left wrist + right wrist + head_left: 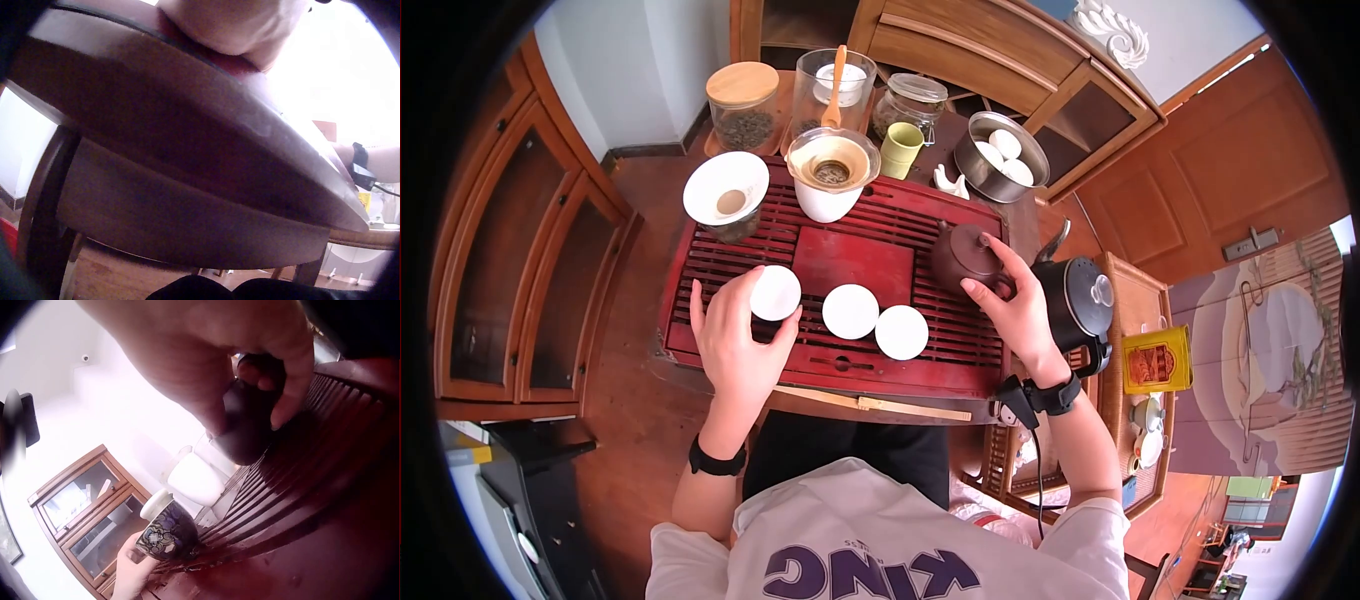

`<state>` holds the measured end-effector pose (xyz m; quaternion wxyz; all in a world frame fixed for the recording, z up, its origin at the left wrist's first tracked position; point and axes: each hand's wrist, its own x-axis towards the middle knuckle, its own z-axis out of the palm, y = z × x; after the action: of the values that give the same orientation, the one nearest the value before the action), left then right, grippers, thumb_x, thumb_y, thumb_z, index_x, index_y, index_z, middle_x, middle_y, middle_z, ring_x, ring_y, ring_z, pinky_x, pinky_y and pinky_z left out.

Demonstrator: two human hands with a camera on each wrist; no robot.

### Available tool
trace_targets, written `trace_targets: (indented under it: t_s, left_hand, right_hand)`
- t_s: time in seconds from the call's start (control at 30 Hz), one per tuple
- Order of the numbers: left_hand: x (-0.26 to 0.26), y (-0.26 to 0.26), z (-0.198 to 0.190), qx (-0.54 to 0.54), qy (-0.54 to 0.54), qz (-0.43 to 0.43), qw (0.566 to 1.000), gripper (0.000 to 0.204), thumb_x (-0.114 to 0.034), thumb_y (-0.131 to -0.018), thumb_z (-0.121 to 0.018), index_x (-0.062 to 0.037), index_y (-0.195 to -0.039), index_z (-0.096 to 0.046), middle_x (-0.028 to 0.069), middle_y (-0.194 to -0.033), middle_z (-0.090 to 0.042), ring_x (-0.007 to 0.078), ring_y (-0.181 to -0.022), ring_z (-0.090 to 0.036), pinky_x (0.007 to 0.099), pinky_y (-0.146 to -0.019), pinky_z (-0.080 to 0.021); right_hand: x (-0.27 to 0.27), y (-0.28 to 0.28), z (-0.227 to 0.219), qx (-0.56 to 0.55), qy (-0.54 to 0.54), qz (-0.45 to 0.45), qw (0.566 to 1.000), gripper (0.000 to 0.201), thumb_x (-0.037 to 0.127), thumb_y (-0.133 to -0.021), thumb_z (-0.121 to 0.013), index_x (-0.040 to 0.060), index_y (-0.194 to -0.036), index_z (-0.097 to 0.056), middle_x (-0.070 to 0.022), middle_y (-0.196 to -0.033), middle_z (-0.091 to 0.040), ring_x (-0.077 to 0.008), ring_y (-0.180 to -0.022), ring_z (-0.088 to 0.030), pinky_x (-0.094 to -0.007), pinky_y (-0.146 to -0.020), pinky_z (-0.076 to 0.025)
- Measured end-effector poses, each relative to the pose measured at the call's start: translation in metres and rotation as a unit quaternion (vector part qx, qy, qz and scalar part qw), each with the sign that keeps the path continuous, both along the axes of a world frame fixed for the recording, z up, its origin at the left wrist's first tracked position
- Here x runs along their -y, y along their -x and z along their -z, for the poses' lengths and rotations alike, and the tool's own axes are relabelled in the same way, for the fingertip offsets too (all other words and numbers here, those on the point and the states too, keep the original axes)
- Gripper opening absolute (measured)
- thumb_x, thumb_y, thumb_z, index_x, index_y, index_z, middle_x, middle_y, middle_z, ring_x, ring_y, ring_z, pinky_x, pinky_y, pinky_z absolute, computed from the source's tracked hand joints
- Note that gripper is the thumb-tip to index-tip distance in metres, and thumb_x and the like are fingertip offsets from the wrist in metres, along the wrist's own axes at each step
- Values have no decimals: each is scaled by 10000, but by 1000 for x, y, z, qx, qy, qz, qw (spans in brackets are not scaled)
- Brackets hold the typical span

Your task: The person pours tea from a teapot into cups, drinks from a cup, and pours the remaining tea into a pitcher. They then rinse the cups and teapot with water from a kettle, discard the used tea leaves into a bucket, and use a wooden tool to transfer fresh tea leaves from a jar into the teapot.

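Note:
My left hand [742, 335] grips a white-lined cup [775, 293] between thumb and fingers at the left part of the red slatted tray [830, 378]. Two similar cups [850, 311] [901, 332] stand to its right. My right hand [1018, 305] holds a dark brown teapot [962, 255] at the tray's right, fingers near its lid and handle. In the right wrist view, the right hand [212, 356] curls around the dark teapot [240, 440], and left fingers [134, 556] lie beside a patterned cup [167, 532]. Only skin near the left wrist [234, 25] shows in the left wrist view.
A white-rimmed bowl [726, 188] and a white pitcher with a strainer [832, 175] stand at the tray's back left. Behind are glass jars [745, 115], a green cup [901, 150] and a metal pot [1002, 155]. A black kettle [1080, 298] stands right.

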<state>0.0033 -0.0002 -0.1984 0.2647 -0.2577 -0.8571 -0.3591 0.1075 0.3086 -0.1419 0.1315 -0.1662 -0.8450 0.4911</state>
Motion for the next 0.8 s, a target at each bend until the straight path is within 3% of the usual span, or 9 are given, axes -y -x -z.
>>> trace_targets:
  t_s: [0.07, 0.3, 0.6, 0.8]
  left_hand:
    - [0, 0, 0, -1, 0, 0, 1000, 600, -144, -712, -860, -87, -1253, -607, 80, -1131, -674, 257, -1070, -647, 557, -1172, -308]
    - [0, 0, 0, -18, 0, 1, 1000, 613, -168, -684, -871, -84, -1238, -621, 66, -1100, -687, 232, -1024, -659, 557, -1161, -321]
    - [2, -1, -3, -9, -7, 29, 1000, 612, -150, -693, -866, -74, -1244, -612, 79, -1095, -687, 247, -1018, -661, 557, -1169, -306]
    - [3, -2, -9, -8, 6, 70, 997, 622, -130, -687, -860, -60, -1252, -607, 87, -1099, -686, 254, -1020, -662, 570, -1183, -278]
  right_hand:
    - [-1, 1, -5, -5, -30, -29, 999, 711, 120, -830, -839, 45, -1456, -509, -107, -1368, -613, -126, -1171, -601, -289, -952, -507]
    - [-10, 4, 10, -47, 4, -20, 999, 736, 62, -797, -853, 17, -1447, -511, -90, -1312, -643, -134, -1152, -620, -283, -950, -518]
    - [-10, 2, -5, -54, 163, 24, 985, 657, -42, -793, -823, -52, -1382, -532, -133, -1216, -655, -162, -1067, -659, -272, -944, -553]
    - [-3, -13, -35, -68, 122, -17, 990, 659, -52, -770, -837, -44, -1361, -546, -122, -1211, -658, -133, -1043, -653, -254, -930, -546]
